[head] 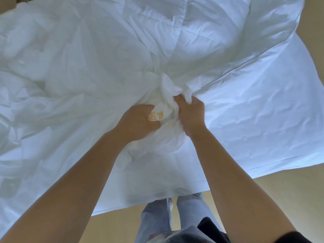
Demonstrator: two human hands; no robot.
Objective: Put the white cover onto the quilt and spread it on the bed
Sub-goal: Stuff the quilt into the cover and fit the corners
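White cover (254, 120) lies wide and mostly flat over the bed, which is hidden under it. It is one big sheet. Its near edge sticks out over the floor (289, 199), just in front of the person's legs. One quilt (149, 23) lies on top of it. The quilt is puffy and wrinkled, with sewn lines, and it fills the far and left parts of the view.

In the middle, white cloth is pulled up into one bunch (168, 88). It is hard to tell if the bunch is cover, quilt or both.

Two hands are on it. The left hand (138, 123) has its fingers curled round a white lump of cloth. One small tag (157, 116) with yellow marks sits on that lump, right by the fingers. The right hand (191, 116) is just beside it, with its fingers dug tight into the bunch. A bit of cloth shows between the two hands. Both arms are bare.

Two legs in pale blue jeans (157, 220) stand on the tan floor by the bed. One dark top (210, 230) shows at the bottom.
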